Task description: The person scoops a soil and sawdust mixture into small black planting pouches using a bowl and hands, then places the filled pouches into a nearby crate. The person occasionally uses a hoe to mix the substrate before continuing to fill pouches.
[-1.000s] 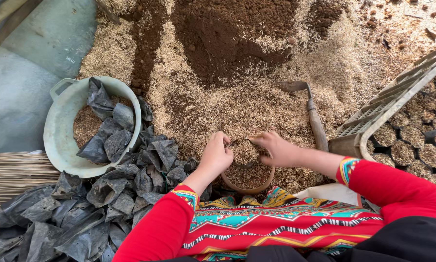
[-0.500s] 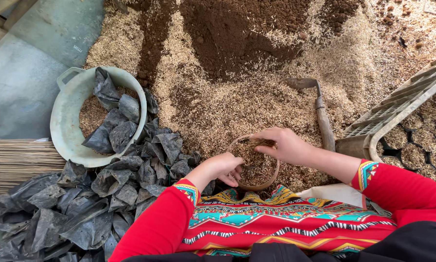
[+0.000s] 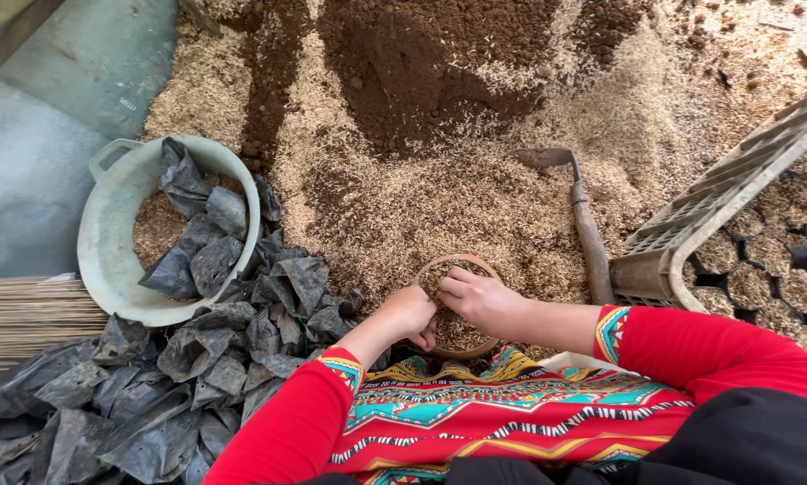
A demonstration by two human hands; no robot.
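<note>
Brown round pot (image 3: 460, 334) sits at the husk heap's (image 3: 439, 207) edge, nearly full. Left hand (image 3: 410, 314) grips its rim; right hand (image 3: 480, 301) presses the fill, fingers apparently flat. Black bags (image 3: 197, 359) lie unfilled.

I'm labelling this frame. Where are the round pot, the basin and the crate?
round pot (image 3: 473, 263), head view, far rim.
basin (image 3: 107, 238), head view, bare inner wall.
crate (image 3: 691, 224), head view, slatted side wall.

Round pot (image 3: 439, 269) half hidden under both hands, crate (image 3: 736, 198) and black bags (image 3: 107, 413) cut off by edges
</note>
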